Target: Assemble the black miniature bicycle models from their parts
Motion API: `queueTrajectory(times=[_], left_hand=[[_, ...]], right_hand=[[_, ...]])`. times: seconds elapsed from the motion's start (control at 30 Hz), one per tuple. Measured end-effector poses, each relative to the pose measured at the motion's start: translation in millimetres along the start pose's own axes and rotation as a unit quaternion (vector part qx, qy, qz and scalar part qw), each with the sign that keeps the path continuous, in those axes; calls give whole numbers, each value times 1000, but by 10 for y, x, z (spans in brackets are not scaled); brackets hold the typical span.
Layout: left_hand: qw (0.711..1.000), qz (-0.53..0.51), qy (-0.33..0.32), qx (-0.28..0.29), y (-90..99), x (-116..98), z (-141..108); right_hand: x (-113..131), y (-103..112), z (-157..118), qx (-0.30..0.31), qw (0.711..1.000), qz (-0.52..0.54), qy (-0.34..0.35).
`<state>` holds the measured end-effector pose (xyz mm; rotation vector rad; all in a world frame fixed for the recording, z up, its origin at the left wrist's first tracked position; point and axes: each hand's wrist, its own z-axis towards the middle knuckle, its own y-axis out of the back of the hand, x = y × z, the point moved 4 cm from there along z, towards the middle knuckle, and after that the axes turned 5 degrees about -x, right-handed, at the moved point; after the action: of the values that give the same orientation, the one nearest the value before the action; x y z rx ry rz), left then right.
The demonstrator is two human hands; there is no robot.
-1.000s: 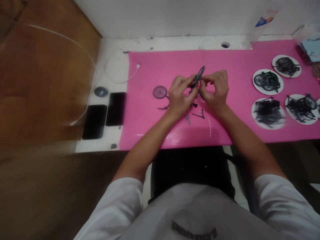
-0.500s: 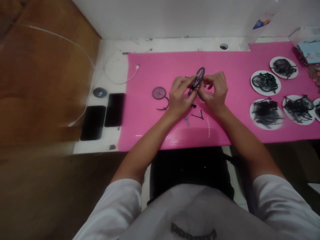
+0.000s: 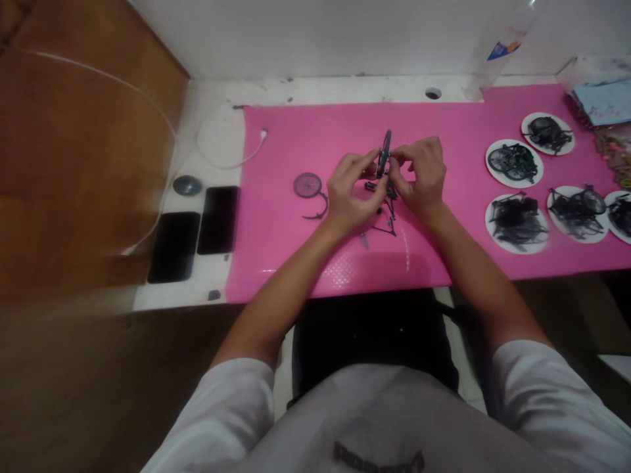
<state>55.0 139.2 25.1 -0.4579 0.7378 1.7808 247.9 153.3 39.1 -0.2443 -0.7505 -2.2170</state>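
Note:
Between my two hands a small black toy bicycle wheel (image 3: 385, 150) stands nearly edge-on, raised over the pink mat. My left hand (image 3: 351, 190) pinches it from the left with thumb and fingers. From the other side my right hand (image 3: 420, 176) closes its thumb and fingertips at the wheel's lower part; the exact contact is partly hidden. Just below the hands lie black frame parts (image 3: 388, 213), half covered by the fingers. Left of my left hand rest another wheel (image 3: 307, 185) and a curved black mudguard-like piece (image 3: 323, 207). A small grey piece (image 3: 364, 240) lies near my left wrist.
White plates (image 3: 488, 223) of black bicycle parts stand on the right of the pink mat (image 3: 276, 249). Two dark phones (image 3: 173, 247), a dark oval object (image 3: 186, 185) and a white cable (image 3: 263, 135) are at the left. A clear bottle (image 3: 503, 49) stands behind.
The wheel in my hands has turned from a slanted view to nearly edge-on. My right fingers have moved in closer to it. The whole view has shifted slightly.

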Motion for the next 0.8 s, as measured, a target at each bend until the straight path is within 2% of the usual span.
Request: queueTrajectory(times=[0.23,0.57,0.8], left_hand=[[1000,-12,-2,-12,-8,16,32],[1000,-26,0,-15,-5,28,54],[1000,2,4,13,-15,47,52]], right_hand=[[89,20,48,-16,999,-33,38],[43,-11,34,25,1000,-15,2],[5,-39,-1,42,999,-25,-21]])
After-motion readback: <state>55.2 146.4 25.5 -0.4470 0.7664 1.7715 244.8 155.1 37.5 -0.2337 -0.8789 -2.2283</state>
